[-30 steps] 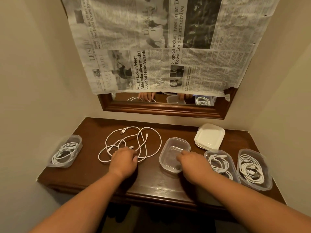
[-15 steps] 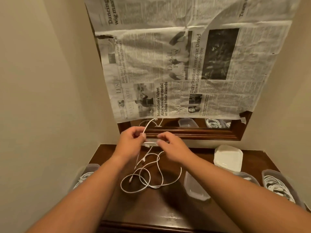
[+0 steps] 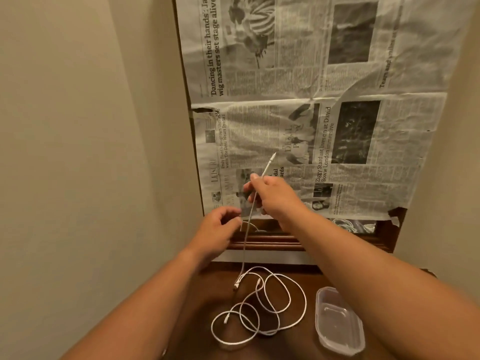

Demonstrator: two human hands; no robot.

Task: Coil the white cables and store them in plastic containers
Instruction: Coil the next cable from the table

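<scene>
white cable pinched by right hand fingers; left hand fingers curl loosely, empty.

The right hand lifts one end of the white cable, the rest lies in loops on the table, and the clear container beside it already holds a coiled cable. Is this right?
One point is wrong: the head view shows the clear container empty. The right hand lifting the white cable and the loops on the table are correct.

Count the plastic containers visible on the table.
1: an empty clear container at lower right, beside the loose white cable. Others may be hidden or outside the view.
</scene>
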